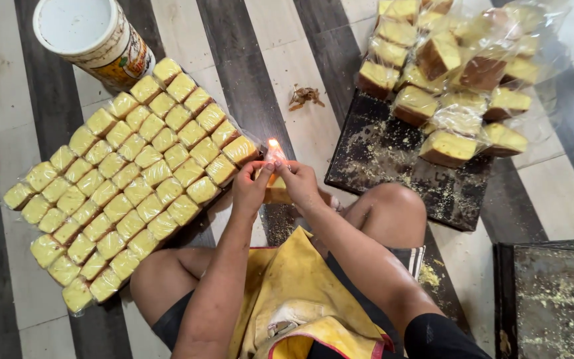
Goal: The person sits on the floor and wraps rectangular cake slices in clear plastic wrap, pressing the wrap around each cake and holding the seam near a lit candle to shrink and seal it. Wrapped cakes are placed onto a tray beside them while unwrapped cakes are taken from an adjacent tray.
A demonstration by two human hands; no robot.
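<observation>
Sitting on a striped floor (313, 73), a person brings both hands together over a small wrapped cake piece (278, 193) just in front of the knees. Left hand (252, 188): fingers closed on the left side of the wrapped piece. Right hand (298, 183): fingers pinched on its upper right edge, close to a small flame (274, 143) burning directly above the piece; what carries the flame cannot be made out. Left of the hands, touching the floor, lies a tight grid of wrapped yellow cake pieces (127, 179), set in diagonal rows. A white-lidded cylindrical tub (94, 40) stands just beyond the grid's far corner. To the right, a dark baking tray (400, 179), scattered with crumbs, bears a loose heap of bagged cake pieces (453, 66). A second crumbed tray (553, 299) sits at the lower right edge. A yellow apron (300, 292) covers the person's lap.
</observation>
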